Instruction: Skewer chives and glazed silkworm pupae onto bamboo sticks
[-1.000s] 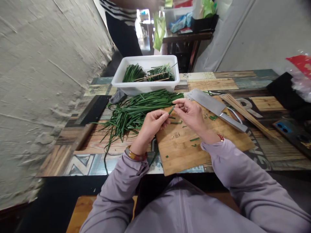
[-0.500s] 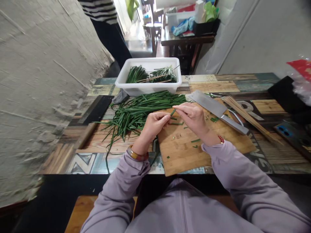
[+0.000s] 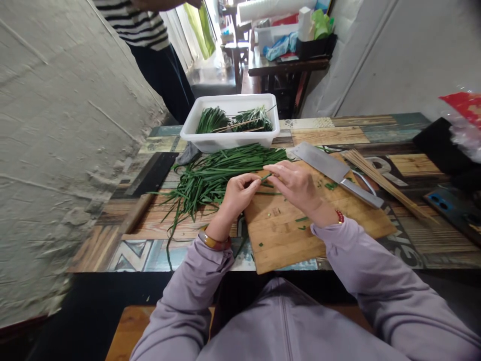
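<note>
A short green piece of garlic chive [image 3: 266,177] is held above the cutting board's far left part. My left hand [image 3: 240,194] pinches one end between thumb and index finger. The fingertips of my right hand [image 3: 295,184] close on its other end. Below lies the wooden cutting board [image 3: 285,240], with small green scraps scattered over it. A large heap of long garlic chives [image 3: 210,178] spreads beyond and left of my left hand. To the right of my right hand, a cleaver [image 3: 323,163] lies flat on the board, its handle toward me.
Behind the heap stands a white plastic tub [image 3: 230,143] with chive bundles and thin sticks inside. Bamboo skewers [image 3: 387,183] lie right of the cleaver. A wood-handled black blade [image 3: 152,175] is at the left. A person in a striped top [image 3: 133,25] stands beyond the table.
My right fingers have shifted slightly left and stretched out more over the chive piece; my left hand stays pinched. The person beyond has leaned in, and the view has moved a little.
</note>
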The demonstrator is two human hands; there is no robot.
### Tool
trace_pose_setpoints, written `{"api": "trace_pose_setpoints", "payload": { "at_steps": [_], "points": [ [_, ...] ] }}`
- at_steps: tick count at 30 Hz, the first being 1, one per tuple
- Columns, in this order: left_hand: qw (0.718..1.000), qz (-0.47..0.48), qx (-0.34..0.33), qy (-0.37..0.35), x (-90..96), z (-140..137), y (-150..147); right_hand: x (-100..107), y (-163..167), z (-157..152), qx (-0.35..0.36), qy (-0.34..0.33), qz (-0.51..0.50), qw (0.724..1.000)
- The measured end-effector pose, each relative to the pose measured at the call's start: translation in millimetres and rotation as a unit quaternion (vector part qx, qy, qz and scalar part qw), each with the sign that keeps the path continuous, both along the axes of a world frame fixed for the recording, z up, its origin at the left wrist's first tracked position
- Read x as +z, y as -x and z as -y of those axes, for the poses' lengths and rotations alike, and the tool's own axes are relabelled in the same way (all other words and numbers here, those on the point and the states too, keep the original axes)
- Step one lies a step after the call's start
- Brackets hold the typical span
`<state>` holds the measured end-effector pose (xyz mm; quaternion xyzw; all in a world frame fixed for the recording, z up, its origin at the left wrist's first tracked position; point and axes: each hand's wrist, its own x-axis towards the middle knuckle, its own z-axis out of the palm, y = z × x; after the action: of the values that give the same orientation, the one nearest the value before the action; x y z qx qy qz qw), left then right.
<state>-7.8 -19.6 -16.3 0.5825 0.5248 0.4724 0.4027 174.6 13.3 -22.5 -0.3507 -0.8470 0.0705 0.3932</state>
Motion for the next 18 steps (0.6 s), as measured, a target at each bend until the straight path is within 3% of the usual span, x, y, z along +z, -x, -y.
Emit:
{"api": "trace_pose_setpoints", "payload": {
  "at_steps": [6, 10, 14, 18],
  "points": [
    [1.000, -0.024, -0.015, -0.009, 1.4, 1.2, -0.4, 1.2, -1.7, -0.8, 0.025, 0.003, 0.056, 0.998],
    [0.989, -0.128, -0.027, -0.063, -0.2, -0.6, 4.7, 1.6, -3.0, -1.8, 0.015, -0.002, 0.069, 0.998],
    [0.946, -0.288, 0.013, -0.146, -0.2, -3.6, 15.5, 2.0, -7.9, -7.5, -0.047, 0.012, 0.033, 0.998],
    [0.886, -0.396, 0.141, -0.193, 4.7, -4.6, 25.3, -3.4, -14.4, -20.2, -0.084, 0.041, -0.069, 0.993]
  ]
}}
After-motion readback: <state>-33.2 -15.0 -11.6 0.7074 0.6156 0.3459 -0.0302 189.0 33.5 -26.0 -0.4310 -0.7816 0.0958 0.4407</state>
